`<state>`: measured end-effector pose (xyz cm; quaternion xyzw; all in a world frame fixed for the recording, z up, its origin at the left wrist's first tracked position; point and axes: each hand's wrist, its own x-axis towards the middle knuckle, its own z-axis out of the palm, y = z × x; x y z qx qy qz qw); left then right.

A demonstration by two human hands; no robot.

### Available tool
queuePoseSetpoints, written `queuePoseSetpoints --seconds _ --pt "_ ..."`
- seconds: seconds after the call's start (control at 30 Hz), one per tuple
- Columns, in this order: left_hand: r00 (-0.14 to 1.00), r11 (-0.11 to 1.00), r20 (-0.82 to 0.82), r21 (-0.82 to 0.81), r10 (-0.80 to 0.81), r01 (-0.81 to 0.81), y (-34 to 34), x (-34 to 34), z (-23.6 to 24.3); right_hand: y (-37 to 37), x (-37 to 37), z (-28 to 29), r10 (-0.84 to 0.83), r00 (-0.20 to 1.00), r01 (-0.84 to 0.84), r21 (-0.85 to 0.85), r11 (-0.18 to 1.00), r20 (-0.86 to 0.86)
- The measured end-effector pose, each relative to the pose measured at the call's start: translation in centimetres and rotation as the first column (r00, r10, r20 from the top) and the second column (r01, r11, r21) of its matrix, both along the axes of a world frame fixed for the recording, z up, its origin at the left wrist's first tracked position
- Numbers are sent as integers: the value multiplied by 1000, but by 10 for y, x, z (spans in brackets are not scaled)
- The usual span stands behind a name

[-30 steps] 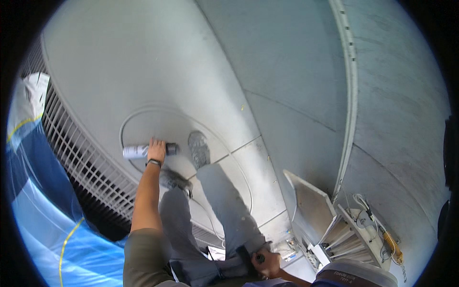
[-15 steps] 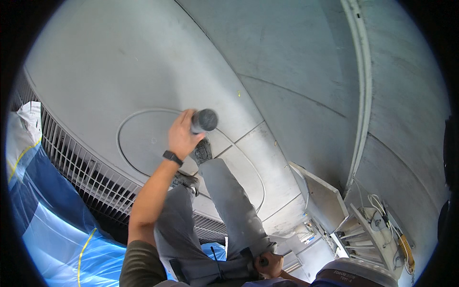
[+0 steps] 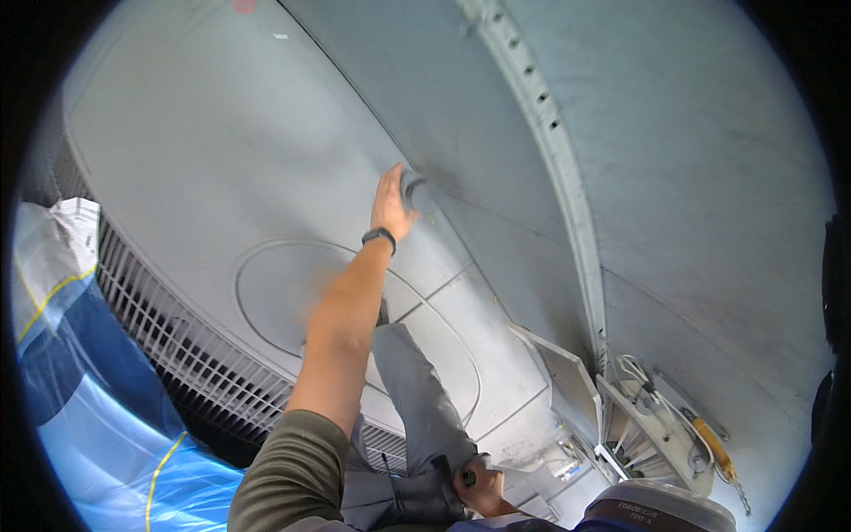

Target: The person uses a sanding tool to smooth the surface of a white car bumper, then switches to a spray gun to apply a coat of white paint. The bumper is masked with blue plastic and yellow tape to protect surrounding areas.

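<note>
My left hand [image 3: 390, 199], wearing a dark wrist band, is stretched out over the grey curved surface [image 3: 195, 151], near its seam. Its fingers are closed round a grey spray can [image 3: 410, 186], blurred and largely hidden by the hand. My right hand [image 3: 487, 488] is low beside my trousers, gripping a small dark cylindrical object [image 3: 469, 479]. Beyond my left arm, a pale hose [image 3: 478, 381] lies in a wide loop across the grey floor around my legs [image 3: 408, 372].
A slatted grille [image 3: 177, 328] curves along the left, beside blue plastic sheeting [image 3: 89, 390]. On the right are a curved rail [image 3: 576, 195] with holes, a hinged panel [image 3: 567, 372] and a metal fixture with cables and a yellow handle [image 3: 714, 443].
My left hand has risen with the spray can and reached forward and rightward. The camera view has shifted. My right hand stays low by my leg.
</note>
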<state>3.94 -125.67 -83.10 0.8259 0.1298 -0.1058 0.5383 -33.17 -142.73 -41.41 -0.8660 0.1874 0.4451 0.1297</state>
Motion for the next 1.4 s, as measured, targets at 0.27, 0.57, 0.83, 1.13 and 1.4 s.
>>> queuePoseSetpoints --seconds 0.27,0.57,0.83,1.13,1.4 --pt "698 883 -624 29 -350 469 187 -167 144 54 108 17 -50 998 51 24 998 -41" --pt "484 988 -869 -144 -99 -58 490 -285 332 102 220 -1 -520 831 503 131 854 197" --pt "456 757 -890 -294 6 -583 612 -164 333 297 330 -5 -531 579 585 138 799 619" --pt "800 987 -588 21 -117 160 886 129 380 500 530 62 -698 622 510 492 705 356" --pt "877 967 -470 159 -103 198 1007 374 482 620 662 -5 -555 770 438 372 818 314"
